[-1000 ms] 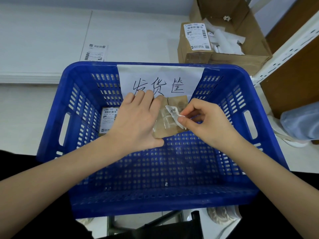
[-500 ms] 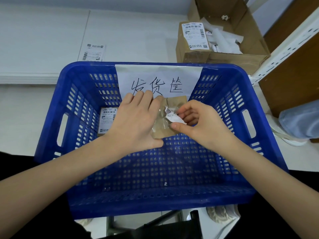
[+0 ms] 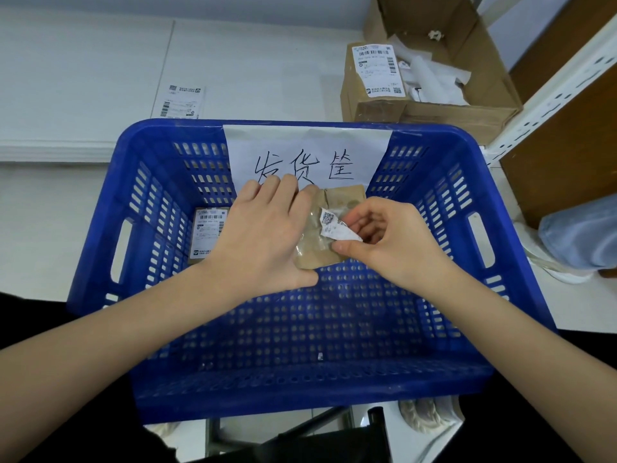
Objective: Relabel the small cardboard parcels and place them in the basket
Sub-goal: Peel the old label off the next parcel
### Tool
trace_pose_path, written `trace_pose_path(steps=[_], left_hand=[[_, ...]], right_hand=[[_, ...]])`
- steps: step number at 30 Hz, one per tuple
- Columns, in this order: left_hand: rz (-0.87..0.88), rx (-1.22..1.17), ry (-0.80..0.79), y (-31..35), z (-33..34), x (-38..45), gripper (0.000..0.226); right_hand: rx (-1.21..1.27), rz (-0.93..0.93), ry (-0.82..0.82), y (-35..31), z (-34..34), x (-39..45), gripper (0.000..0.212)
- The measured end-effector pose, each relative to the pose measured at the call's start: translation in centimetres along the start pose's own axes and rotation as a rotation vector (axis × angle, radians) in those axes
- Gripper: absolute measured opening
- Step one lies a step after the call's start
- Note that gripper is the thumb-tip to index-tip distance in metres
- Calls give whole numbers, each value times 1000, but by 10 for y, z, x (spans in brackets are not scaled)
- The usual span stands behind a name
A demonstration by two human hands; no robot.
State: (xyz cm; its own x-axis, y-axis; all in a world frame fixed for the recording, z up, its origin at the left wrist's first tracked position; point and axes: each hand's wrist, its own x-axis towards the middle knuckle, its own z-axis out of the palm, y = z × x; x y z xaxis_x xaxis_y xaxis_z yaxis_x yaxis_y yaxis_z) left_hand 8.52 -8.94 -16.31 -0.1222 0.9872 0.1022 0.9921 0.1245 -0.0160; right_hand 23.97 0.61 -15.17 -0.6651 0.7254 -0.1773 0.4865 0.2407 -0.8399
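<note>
Small cardboard parcel [image 3: 329, 225] at frame centre, inside blue basket [image 3: 444, 208], pressed flat by left hand [image 3: 263, 235], fingers straight. Crumpled label [image 3: 337, 225] pinched by right hand [image 3: 394, 242]. Second labelled parcel [image 3: 207, 235] partly hidden left.

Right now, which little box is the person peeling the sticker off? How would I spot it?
Find the big blue basket with the white paper sign on its far wall. The box is just below that sign, held by the left hand while the right hand pinches a crumpled sticker. Unlike the other box in the basket, its brown top is bare.
</note>
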Motion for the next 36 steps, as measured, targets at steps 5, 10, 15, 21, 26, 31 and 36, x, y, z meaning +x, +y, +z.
trace_pose_path(steps=[5, 10, 15, 21, 26, 31, 36], left_hand=[[0, -2, -14, 1, -1, 0, 95], [-1, -13, -28, -1, -2, 1, 96], [8, -5, -25, 0, -3, 1, 90], [43, 26, -20, 3, -2, 1, 87], [36, 50, -42, 1, -1, 1, 93], [25, 38, -60, 4, 1, 0, 93], [35, 36, -38, 6, 2, -1, 91]], right_hand=[[17, -2, 35, 3, 0, 2, 22], [0, -30, 91, 6, 6, 3, 23], [-208, -142, 166, 7, 15, -5, 13], [-406, -268, 226, 7, 23, -10, 28], [-399, -299, 209, 11, 22, -6, 23], [-459, -361, 201, 14, 24, -4, 18], [-503, -410, 206, 15, 24, 1, 20]])
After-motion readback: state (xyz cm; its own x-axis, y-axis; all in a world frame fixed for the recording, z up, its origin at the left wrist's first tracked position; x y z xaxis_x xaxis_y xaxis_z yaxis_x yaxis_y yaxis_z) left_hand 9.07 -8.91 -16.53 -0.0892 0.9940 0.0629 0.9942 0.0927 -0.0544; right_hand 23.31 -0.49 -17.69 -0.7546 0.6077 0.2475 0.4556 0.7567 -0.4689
